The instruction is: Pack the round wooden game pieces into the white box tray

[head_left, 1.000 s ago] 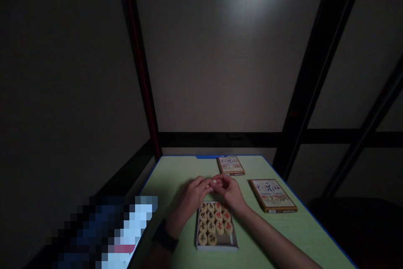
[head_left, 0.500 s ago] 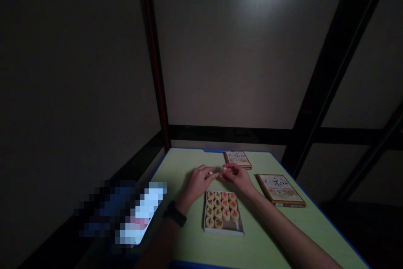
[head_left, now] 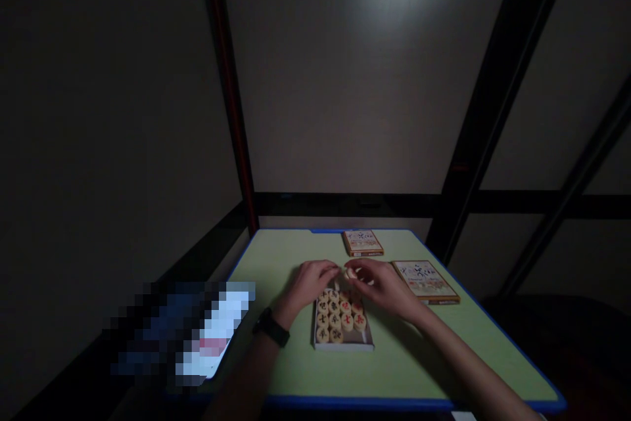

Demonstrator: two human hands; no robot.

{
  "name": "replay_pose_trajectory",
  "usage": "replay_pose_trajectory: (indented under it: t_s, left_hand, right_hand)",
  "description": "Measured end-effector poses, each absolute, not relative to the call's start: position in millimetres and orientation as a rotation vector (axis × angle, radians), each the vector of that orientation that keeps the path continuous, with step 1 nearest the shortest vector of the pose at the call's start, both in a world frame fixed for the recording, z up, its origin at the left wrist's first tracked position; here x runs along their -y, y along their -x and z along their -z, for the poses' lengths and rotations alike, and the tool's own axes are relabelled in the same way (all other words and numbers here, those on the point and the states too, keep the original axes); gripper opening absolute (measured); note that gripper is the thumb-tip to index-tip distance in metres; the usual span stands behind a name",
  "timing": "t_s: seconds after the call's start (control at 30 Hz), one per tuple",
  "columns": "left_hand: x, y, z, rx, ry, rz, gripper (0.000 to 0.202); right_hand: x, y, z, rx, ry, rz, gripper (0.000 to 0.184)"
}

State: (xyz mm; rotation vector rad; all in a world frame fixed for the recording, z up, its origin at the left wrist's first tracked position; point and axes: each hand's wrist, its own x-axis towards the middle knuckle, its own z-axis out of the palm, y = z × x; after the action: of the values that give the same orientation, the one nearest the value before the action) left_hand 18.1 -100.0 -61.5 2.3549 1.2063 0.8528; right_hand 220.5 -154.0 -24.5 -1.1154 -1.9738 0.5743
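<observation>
A shallow white box (head_left: 367,344) holds several round pale game pieces (head_left: 335,319) with red or black characters, on a light green table (head_left: 296,368). My left hand (head_left: 308,283), with a dark watch on the wrist, rests at the box's far left corner with its fingers curled. My right hand (head_left: 382,284) is over the box's far edge and pinches a pale round piece (head_left: 351,272) between thumb and fingers. The fingertips of both hands nearly touch.
Two flat printed box lids lie further back on the table: one (head_left: 363,243) near the far edge, one (head_left: 424,281) to the right. The table has a blue rim. Dark frame posts stand behind it. A blurred-out patch sits at the lower left.
Both hands dropped closer to the box's far edge, the right hand now over its top row. The camera view shifted a little.
</observation>
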Motion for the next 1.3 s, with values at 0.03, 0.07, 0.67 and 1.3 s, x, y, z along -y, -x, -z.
replay_pose_trajectory:
  t_s: [0.03,0.07,0.67,1.3]
  left_hand:
    - [100,-19,61,-1.212,-2.379,-0.840,0.029]
    - [101,-19,61,-1.226,-2.414,-0.823,0.030]
    - [165,-36,27,-0.738,-2.624,-0.492,0.011]
    - [171,-55,27,-0.757,-2.922,-0.243,0.006]
  right_hand:
    - [163,-224,24,2.006,1.135,-0.517,0.026]
    - [169,-227,26,2.022,1.162,-0.472,0.025]
    - [138,-247,91,1.529,1.360,-0.560,0.034]
    - [152,-252,75,2.143,1.590,-0.120,0.012]
